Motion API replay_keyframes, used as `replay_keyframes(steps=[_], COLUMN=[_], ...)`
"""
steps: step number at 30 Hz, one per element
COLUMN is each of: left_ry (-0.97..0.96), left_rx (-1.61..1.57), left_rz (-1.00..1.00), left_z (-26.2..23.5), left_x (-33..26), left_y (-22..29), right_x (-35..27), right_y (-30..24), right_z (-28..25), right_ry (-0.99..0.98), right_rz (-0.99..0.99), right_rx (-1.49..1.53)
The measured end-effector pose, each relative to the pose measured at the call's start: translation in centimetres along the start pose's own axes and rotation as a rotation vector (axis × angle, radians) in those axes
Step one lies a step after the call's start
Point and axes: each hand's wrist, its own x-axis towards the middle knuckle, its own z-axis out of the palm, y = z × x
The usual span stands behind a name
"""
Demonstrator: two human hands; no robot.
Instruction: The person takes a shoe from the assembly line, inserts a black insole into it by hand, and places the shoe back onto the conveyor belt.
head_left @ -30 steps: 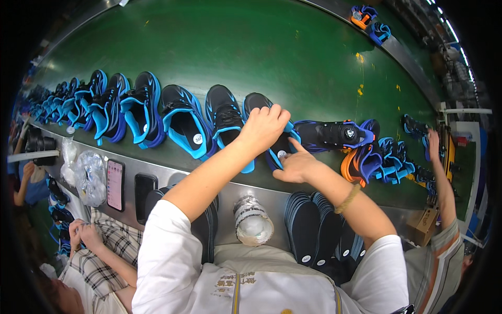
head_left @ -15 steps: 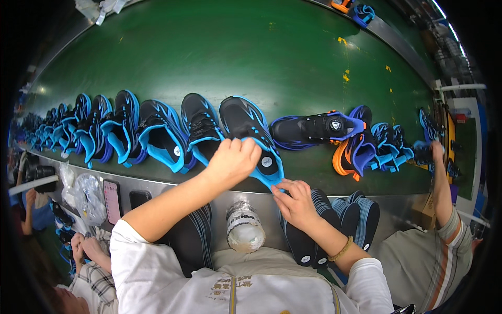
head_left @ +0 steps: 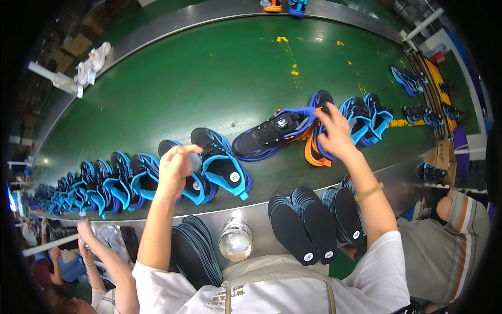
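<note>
My left hand (head_left: 177, 166) is closed above a black shoe (head_left: 196, 194) with a light-blue collar and partly hides it. A small greyish translucent patch shows at its fingertips; I cannot make out what it is. Just right of it sits another black and light-blue shoe (head_left: 224, 166), a white round label on its insole. My right hand (head_left: 335, 131) has thumb and fingers apart. Its fingertips are at the blue heel of a black shoe with a dial (head_left: 269, 131), which lies tilted against a shoe with an orange collar (head_left: 315, 149).
Black and light-blue shoes (head_left: 119, 180) run in a row leftward along the green belt (head_left: 209, 78). On the metal ledge nearest me are stacks of black insoles (head_left: 300, 222), (head_left: 196, 251) and a clear plastic-wrapped jar (head_left: 235, 239). Co-workers sit at left and right (head_left: 439, 251).
My hands have left the light-blue-collared shoe they were both on. The left moved to the shoe beside it, the right to the dial shoe's heel. The view has swung round.
</note>
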Motion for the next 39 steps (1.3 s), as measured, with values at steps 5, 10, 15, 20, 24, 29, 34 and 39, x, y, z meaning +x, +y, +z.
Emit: replay_keyframes(steps=[5, 10, 15, 20, 24, 29, 34, 39], left_ry=[-0.064, -0.008, 0.182, 0.221, 0.053, 0.02, -0.034, -0.039], left_rx=[-0.374, 0.183, 0.84, 0.859, 0.705, 0.503, 0.633, 0.53], left_rz=[-0.045, -0.013, 0.159, 0.525, 0.341, 0.146, 0.401, 0.316], left_z=[2.8, 11.5, 18.1, 16.5, 15.1, 13.8, 14.7, 14.7], left_x=[-0.8, 1.0, 4.0, 4.0, 4.9, 5.3, 5.4, 2.3], left_y=[0.2, -1.5, -5.1, -6.7, -3.7, -0.9, 2.1, 3.0], right_x=[2.2, 3.7, 5.5, 2.3, -0.2, -2.1, -4.2, -4.2], right_y=[-0.6, 1.6, -1.2, -4.3, -6.9, -7.9, -8.7, -8.2], right_z=[1.5, 1.9, 0.0, -4.8, -5.6, -6.5, -4.4, 0.9], right_ry=[-0.235, -0.25, -0.247, -0.203, 0.051, 0.046, 0.195, 0.226], right_rz=[-0.04, -0.178, -0.268, -0.529, -0.504, -0.381, -0.433, -0.232], right_rx=[-0.256, -0.407, -0.453, -0.03, 0.264, 0.439, 0.37, 0.306])
